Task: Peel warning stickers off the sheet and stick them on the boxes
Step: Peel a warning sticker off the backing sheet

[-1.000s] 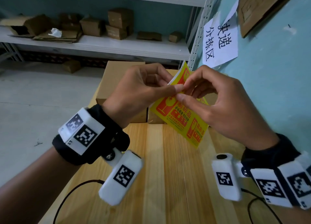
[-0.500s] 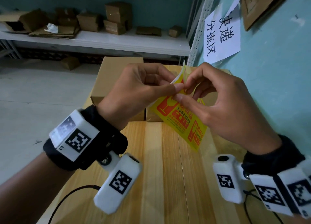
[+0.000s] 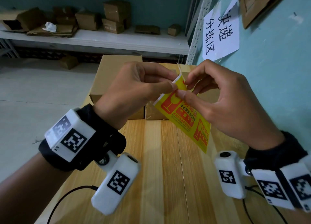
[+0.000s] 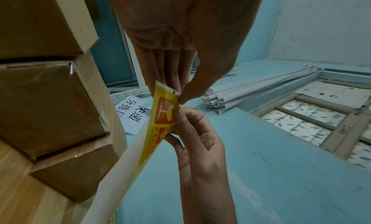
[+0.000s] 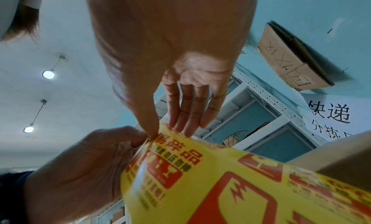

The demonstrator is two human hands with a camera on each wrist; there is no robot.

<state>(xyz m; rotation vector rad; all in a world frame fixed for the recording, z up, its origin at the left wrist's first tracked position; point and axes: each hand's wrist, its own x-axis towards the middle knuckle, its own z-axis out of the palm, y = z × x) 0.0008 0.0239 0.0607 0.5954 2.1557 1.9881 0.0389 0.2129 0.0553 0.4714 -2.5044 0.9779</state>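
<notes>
While both hands pinch its top corner, left hand (image 3: 134, 89) and right hand (image 3: 223, 102) hold the sheet (image 3: 186, 121) above the tabletop (image 3: 168, 181), near the boxes (image 3: 111, 75).

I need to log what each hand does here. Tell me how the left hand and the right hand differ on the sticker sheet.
The left hand pinches the white-edged top corner of the sticker sheet; the right hand pinches the yellow sticker corner beside it. The left hand's other fingers curl in toward the palm, while the right hand's lie straighter behind the sheet. Both use a thumb-and-fingertip grip, almost touching, holding the sheet in the air in front of the boxes.
</notes>
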